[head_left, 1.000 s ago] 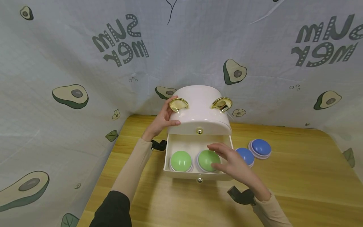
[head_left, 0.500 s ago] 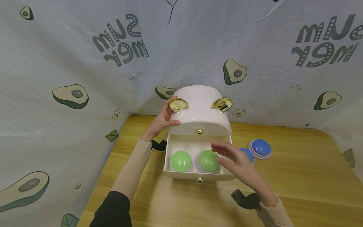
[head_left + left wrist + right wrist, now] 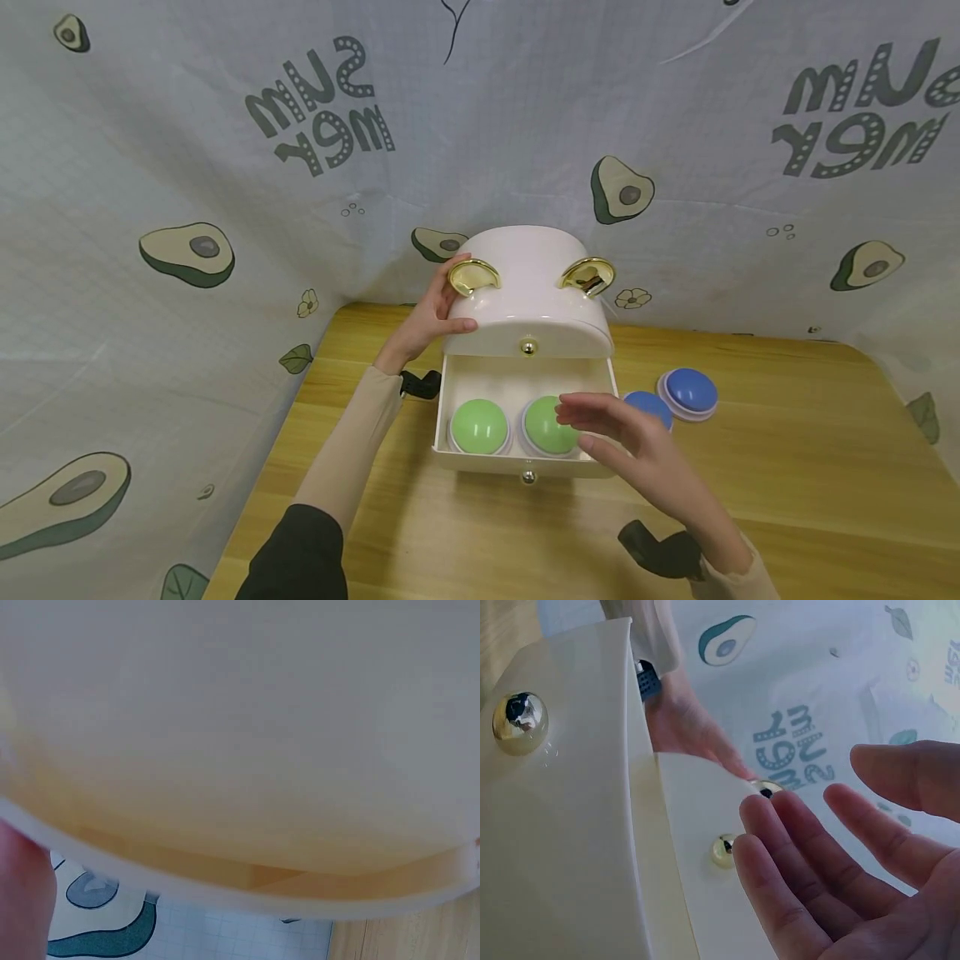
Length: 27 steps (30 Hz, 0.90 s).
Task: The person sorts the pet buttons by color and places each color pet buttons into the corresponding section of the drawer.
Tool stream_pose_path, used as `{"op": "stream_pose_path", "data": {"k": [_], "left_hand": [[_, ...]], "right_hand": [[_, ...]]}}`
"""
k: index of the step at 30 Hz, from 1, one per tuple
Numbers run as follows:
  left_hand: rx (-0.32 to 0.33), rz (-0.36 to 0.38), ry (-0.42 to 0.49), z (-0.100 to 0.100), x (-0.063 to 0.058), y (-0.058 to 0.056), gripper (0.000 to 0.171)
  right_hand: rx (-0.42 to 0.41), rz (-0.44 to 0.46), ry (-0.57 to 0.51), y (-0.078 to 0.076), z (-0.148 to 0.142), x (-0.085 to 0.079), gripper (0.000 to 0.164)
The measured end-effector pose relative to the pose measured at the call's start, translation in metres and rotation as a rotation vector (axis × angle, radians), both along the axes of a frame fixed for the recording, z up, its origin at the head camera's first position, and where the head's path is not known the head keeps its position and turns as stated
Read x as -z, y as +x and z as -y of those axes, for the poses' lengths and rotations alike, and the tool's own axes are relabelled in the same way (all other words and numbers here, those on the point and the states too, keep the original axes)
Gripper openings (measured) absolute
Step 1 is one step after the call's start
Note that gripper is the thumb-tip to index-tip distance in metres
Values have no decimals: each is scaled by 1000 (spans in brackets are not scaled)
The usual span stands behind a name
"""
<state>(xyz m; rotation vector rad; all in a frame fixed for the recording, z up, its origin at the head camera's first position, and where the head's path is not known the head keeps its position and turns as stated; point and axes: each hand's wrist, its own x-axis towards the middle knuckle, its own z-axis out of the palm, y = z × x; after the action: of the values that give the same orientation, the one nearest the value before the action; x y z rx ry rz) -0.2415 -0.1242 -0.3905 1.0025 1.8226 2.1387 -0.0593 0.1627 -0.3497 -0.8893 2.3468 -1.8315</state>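
Note:
A glossy white drawer box (image 3: 525,287) with two gold ears stands at the back of the table, its lower drawer (image 3: 480,371) pulled out. My left hand (image 3: 429,321) holds the box's left side, thumb on the front and fingertips behind the left ear. Two green dome buttons on white bases sit near the drawer's front: the left button (image 3: 479,426) in full view, the right button (image 3: 547,425) partly covered by my right hand (image 3: 637,442). That hand hovers over the drawer's right side, fingers loosely extended, holding nothing; the right wrist view shows its palm and spread thumb.
Two blue dome buttons lie on the wooden table (image 3: 810,450) right of the drawer, the nearer button (image 3: 649,407) partly behind my right hand and the farther button (image 3: 691,390) fully visible. An avocado-print cloth (image 3: 480,125) hangs behind. A gold knob (image 3: 528,477) projects from the drawer front.
My right hand has drawn away from the right green button, to the right and towards me, its fingers straightening. Left hand, box and green buttons have stayed put.

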Motion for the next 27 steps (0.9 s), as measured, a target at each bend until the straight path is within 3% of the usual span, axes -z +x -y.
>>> {"op": "stream_pose_path", "data": {"k": [8, 17, 27], "left_hand": [[0, -3, -7, -1, -1, 1, 111], [-13, 4, -19, -2, -1, 2, 114], [-11, 11, -17, -2, -3, 3, 114]], "right_hand": [[-118, -2, 15, 10, 1, 6, 39], [-180, 4, 32, 18, -1, 17, 45], [-403, 16, 93, 24, -1, 33, 45]]}}
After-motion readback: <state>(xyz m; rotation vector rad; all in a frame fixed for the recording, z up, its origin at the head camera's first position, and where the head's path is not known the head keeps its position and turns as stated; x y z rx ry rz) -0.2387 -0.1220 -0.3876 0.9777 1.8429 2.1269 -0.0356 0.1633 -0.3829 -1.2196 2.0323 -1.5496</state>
